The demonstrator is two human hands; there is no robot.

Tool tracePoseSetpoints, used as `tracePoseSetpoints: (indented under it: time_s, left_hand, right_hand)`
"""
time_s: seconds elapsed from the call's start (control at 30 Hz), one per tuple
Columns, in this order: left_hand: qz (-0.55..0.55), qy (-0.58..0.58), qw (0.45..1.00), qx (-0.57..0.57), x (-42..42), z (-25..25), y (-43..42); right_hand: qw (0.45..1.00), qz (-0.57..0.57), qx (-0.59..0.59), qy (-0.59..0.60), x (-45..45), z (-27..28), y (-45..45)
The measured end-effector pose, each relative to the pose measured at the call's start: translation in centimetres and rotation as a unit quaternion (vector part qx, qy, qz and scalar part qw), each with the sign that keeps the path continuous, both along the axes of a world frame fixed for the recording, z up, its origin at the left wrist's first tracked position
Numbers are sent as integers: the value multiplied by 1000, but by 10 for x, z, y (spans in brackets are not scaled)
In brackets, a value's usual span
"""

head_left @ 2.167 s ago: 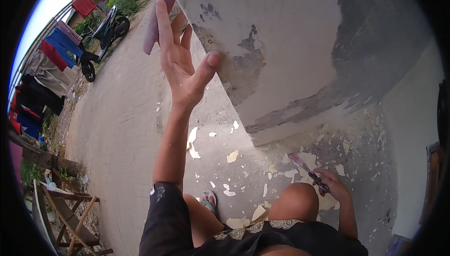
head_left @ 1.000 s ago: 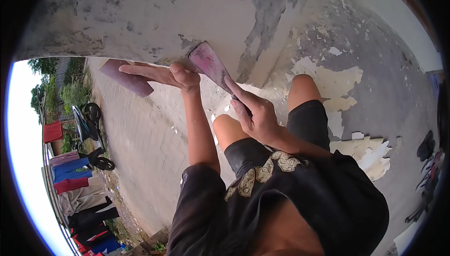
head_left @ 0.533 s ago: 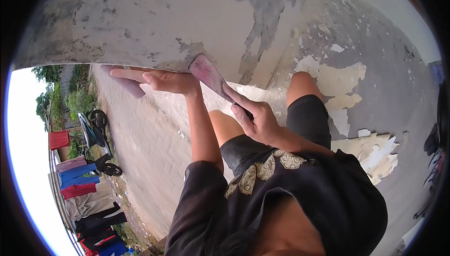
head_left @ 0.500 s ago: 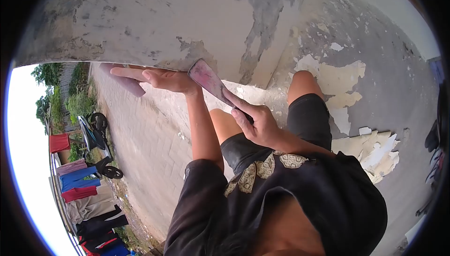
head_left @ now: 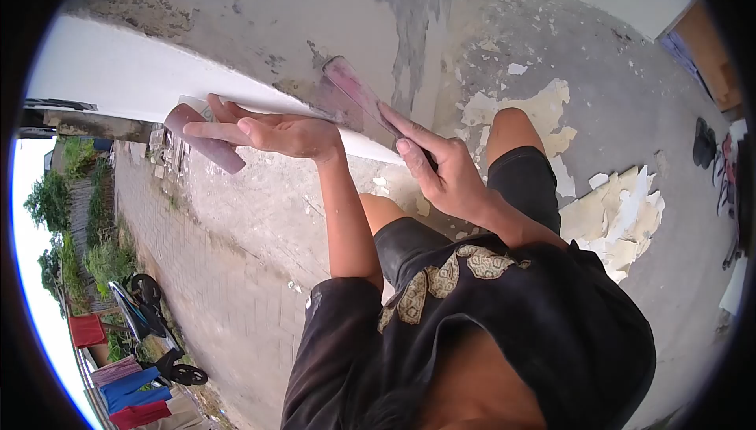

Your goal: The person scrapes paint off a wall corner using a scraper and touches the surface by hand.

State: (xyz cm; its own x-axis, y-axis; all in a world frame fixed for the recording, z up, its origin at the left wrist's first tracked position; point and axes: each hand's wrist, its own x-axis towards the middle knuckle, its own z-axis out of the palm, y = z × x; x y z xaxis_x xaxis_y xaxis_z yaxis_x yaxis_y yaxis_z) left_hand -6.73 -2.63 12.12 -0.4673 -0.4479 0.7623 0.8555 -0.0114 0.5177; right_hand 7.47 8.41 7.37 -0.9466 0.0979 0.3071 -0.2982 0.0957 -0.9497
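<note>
Compared with the earlier frame, I now see a broad white wall side (head_left: 130, 60) at upper left. My right hand (head_left: 453, 174) is closed around the scraper (head_left: 353, 86), upper centre; left hand (head_left: 283, 137), fingers stretched, holds curled sandpaper (head_left: 211, 152).

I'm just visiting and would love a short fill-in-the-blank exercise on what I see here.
1. The scraper is gripped in the person's ____ hand.
2. The scraper's blade is stained ____.
3. The curled sheet is at the ____ hand.
4. The person's shirt is mostly ____.

Missing words: right; pink; left; black.
</note>
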Motion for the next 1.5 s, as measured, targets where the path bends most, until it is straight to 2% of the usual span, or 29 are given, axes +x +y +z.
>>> tracePoseSetpoints:
  time_s: [0.1, 0.2, 0.23, 0.27, 0.3, 0.37, 0.5, 0.57, 0.67, 0.77, 0.8, 0.87, 1.07, 1.2, 1.3, 1.33, 1.4, 1.47, 1.5]
  left_hand:
    - [54, -23, 998, -23, 3, 4, 2]
    - [27, -8, 999, -19, -2, 4, -1]
    - [64, -4, 997, -42, -4, 0, -3]
    - [99, -3, 993, -67, -7, -5, -7]
    - [132, 3, 987, -91, -6, -4, -8]
    - [116, -16, 992, -56, 0, 5, 0]
    - [100, -30, 993, -47, 1, 4, 1]
    - [106, -31, 993, -50, -1, 2, 0]
    - [124, -24, 990, -60, -3, 1, 0]
    - [127, -27, 989, -66, 0, 2, 0]
    - [136, -24, 987, -76, -1, 1, -1]
    - [148, -17, 985, -89, -5, 0, 0]
    - [163, -21, 981, -106, 1, 3, 1]
    - [170, -25, 977, -126, 1, 3, 0]
    - [163, -16, 980, -111, -2, 4, -1]
    - [157, -14, 981, -108, 0, 5, 0]
    - [139, -17, 985, -98, 1, 6, 1]
    - [113, -35, 989, -90, 5, 6, 3]
    - [136, -34, 985, -99, 5, 6, 3]
  right_hand:
    - [1000, 7, -11, -6, -9, 20, 9]
    - [997, -8, 13, 75, -4, 4, -1]
    - [995, -16, 31, 95, -5, 6, -4]
    - [1000, 19, 10, -18, 2, 11, 5]
    - [999, 30, 6, -28, 1, 12, 7]
    - [997, 51, -3, -49, 1, 16, 11]
    - [999, 24, 12, 30, 4, -1, 6]
    - [998, 52, 42, -20, -7, 7, 15]
    - [989, -18, 87, 119, 3, -13, 10]
    - [994, 8, 70, 85, 3, -5, 11]
    - [997, 26, 62, 30, -2, 6, 16]
    - [998, 24, 53, 3, -5, 12, 19]
    - [999, -9, 25, 30, -17, 8, 19]
    - [999, 21, 28, 21, -35, 38, 36]
    - [997, 55, -37, 45, 5, -13, 14]
    - [996, 24, -27, 83, 7, -23, 2]
    - [997, 16, -19, 76, 9, -25, -7]
    - [998, 58, -26, -21, 16, -15, -6]
    - [999, 43, -28, -4, 16, -17, -7]
